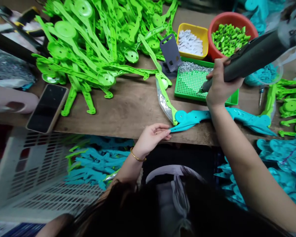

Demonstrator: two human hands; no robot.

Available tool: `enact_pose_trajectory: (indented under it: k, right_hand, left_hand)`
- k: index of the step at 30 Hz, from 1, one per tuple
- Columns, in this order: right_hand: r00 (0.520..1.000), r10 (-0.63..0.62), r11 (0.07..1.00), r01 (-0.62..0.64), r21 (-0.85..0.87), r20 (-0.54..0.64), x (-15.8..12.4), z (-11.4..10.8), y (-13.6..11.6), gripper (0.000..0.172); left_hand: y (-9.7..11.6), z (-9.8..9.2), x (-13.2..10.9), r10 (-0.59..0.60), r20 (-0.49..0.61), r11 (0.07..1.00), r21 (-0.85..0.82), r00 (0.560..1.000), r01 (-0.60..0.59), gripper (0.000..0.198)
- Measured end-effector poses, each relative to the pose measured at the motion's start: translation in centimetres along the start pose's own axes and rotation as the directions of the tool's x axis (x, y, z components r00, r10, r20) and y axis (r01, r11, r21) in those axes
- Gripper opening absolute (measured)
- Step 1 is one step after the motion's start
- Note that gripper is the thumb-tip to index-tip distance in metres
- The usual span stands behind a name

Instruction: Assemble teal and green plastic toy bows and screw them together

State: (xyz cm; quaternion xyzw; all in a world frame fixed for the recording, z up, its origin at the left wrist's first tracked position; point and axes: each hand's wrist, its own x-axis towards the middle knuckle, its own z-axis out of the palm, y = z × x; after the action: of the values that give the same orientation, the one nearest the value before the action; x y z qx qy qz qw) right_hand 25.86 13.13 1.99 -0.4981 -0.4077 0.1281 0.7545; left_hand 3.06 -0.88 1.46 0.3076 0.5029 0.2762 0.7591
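My left hand (156,136) pinches the left tip of a long blue plastic part (196,118) lying along the front edge of the table. Green plastic arms, one of them the left arm (165,98) with a clear film on it, join the blue part at both ends. My right hand (220,84) is wrapped round a dark grey electric screwdriver (256,52). Its tip points down and left over a green perforated tray (206,95) with small silvery screws (193,66) at its back. My right forearm hides the middle of the blue part.
A heap of green plastic parts (108,36) covers the back left. Behind the tray are a yellow tub (204,30) of white pieces and a red bowl (213,24) of green pieces. A phone (47,107) lies left. Below stands a white crate (37,148) with blue parts.
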Motion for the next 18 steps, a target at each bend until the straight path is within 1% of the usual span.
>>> enact_pose_trajectory:
  k: [3,6,7,9,10,11,13,15,16,18]
  right_hand:
    - [0.998,-0.042,0.991,0.046,0.122,-0.040,0.0,-0.2,-3.2,0.025]
    - [0.994,-0.108,0.975,0.108,0.196,-0.012,-1.8,-0.8,-7.5,0.011]
    - [0.992,-0.119,0.972,0.110,0.208,0.031,-2.9,-1.1,-8.7,0.008]
    - [0.978,-0.094,0.977,0.054,0.208,0.188,-5.4,-1.8,-10.4,0.009]
    - [0.958,-0.069,0.981,0.015,0.191,0.279,-6.7,-2.2,-10.8,0.012]
    - [0.931,-0.046,0.986,-0.016,0.167,0.362,-7.9,-2.5,-11.0,0.018]
    - [0.879,-0.016,0.992,-0.045,0.115,0.476,-9.8,-3.1,-10.6,0.035]
    - [0.834,-0.001,0.995,-0.055,0.086,0.551,-10.9,-3.7,-9.9,0.045]
    - [0.822,0.005,0.995,-0.060,0.078,0.569,-11.2,-3.9,-9.4,0.047]
    - [0.790,0.060,0.995,-0.095,0.024,0.610,-11.6,-4.3,-8.8,0.046]
  left_hand:
    - [-0.1,0.0,0.1,-0.016,-0.006,1.000,0.004,1.000,0.016,0.046]
    - [-0.4,0.1,0.3,0.015,-0.054,0.999,-0.030,0.998,-0.016,0.042]
    - [-0.5,0.2,0.4,0.024,-0.069,0.999,-0.039,0.997,-0.027,0.041]
    - [-0.7,0.4,0.4,0.026,-0.083,0.998,-0.053,0.996,-0.030,0.039]
    - [-0.8,0.5,0.4,0.023,-0.085,0.998,-0.060,0.996,-0.028,0.037]
    - [-0.8,0.5,0.4,0.021,-0.082,0.997,-0.066,0.996,-0.026,0.036]
    - [-0.7,0.5,0.3,0.025,-0.075,0.996,-0.078,0.997,-0.031,0.033]
    - [-0.6,0.5,0.3,0.030,-0.070,0.996,-0.085,0.997,-0.036,0.031]
    - [-0.6,0.5,0.3,0.029,-0.067,0.996,-0.088,0.997,-0.035,0.030]
    - [-0.5,0.4,0.4,0.026,-0.063,0.995,-0.091,0.998,-0.031,0.028]
